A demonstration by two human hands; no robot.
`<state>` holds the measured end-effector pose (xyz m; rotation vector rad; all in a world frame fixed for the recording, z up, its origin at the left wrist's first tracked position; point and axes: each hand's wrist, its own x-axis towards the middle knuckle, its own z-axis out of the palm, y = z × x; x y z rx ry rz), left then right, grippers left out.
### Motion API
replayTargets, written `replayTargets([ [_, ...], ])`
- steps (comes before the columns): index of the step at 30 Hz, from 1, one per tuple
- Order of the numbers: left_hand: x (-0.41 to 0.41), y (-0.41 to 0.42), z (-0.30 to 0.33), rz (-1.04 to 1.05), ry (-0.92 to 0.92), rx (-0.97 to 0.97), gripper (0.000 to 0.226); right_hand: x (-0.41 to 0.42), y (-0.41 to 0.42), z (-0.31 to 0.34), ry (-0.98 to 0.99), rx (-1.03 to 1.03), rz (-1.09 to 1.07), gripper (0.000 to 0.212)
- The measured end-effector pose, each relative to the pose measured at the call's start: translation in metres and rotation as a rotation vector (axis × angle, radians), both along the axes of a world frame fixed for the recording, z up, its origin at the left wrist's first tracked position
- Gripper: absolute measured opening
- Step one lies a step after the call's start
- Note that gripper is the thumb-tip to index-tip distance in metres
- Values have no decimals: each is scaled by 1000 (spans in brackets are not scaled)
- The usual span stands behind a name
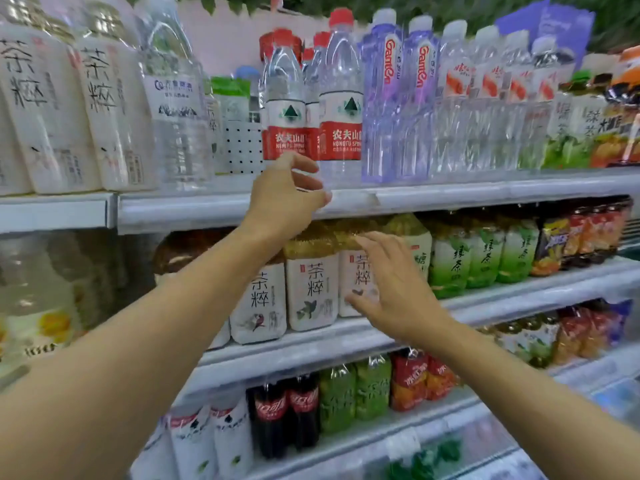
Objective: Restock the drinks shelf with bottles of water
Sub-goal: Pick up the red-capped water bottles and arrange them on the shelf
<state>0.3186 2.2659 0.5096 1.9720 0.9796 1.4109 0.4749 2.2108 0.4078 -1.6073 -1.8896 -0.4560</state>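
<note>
Both forearms reach up from the bottom corners toward the shelves. Left hand (pixel 287 197) is in front of the rim of the top shelf (pixel 450 195), fingers curved and apart, holding nothing; its fingertips are just below the red-label water bottles (pixel 341 109). Right hand (pixel 391 289) is lower, before the second shelf (pixel 519 299), fingers straight and spread, also holding nothing, and whether it touches the tea bottles (pixel 311 289) behind it I cannot tell.

On the top shelf, a small open gap shows left of the red-label bottles, before a white perforated panel (pixel 242 150). These bottles stand upright at the front edge, clear, with red caps and red and white labels. Right of them stand two purple bottles (pixel 398 98), then more clear water. Large white tea bottles (pixel 79 109) fill the left side. The lower shelves hold green tea, cola bottles (pixel 287 410) and orange drinks.
</note>
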Motion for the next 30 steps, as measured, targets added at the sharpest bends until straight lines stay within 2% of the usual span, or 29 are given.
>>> replayTargets([
  [4,5,-23,-71,-158,81,-129,25,11,-22,-54,36,-156,-38,78],
  [8,13,-26,-156,-303,312,-402,26,20,-42,-114,92,-302,-97,76],
  [12,19,-30,-242,-349,503,-549,29,34,-56,-182,134,-481,-127,75],
  [15,19,-38,-306,-349,679,-652,33,43,-65,-231,133,-623,-118,73],
  [20,20,-55,-404,-319,756,-851,33,56,-77,-321,183,-807,-109,67],
  [23,27,-66,-466,-267,791,-939,32,68,-84,-376,209,-936,-63,72],
  [30,44,-102,-598,-184,878,-1057,49,90,-95,-508,222,-1164,0,74],
])
